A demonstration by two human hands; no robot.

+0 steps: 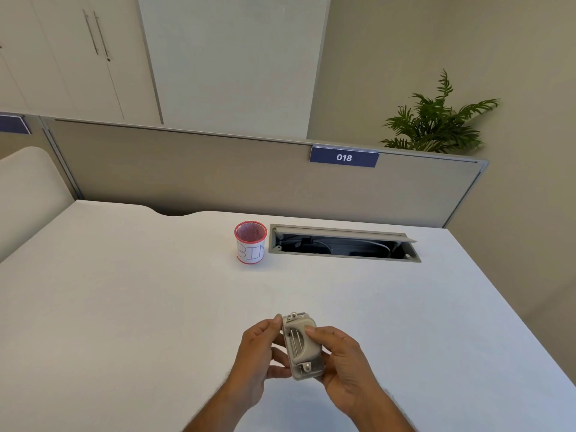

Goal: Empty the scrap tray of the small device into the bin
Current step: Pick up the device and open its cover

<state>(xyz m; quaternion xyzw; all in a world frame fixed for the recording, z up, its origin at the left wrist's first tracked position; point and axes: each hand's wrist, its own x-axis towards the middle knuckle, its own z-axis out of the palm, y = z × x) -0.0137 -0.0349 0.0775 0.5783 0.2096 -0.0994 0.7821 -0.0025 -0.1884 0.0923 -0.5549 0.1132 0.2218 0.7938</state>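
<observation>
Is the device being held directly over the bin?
No. Both hands hold the device near the table's front, well short of the bin.

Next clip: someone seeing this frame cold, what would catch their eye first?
First, the two hands low in the centre, left hand and right hand, gripping a small grey hole punch from both sides above the white desk. Next, the red mesh cup labelled BIN, upright farther back beside the open cable hatch. Then the blue 018 plate on the partition.
</observation>
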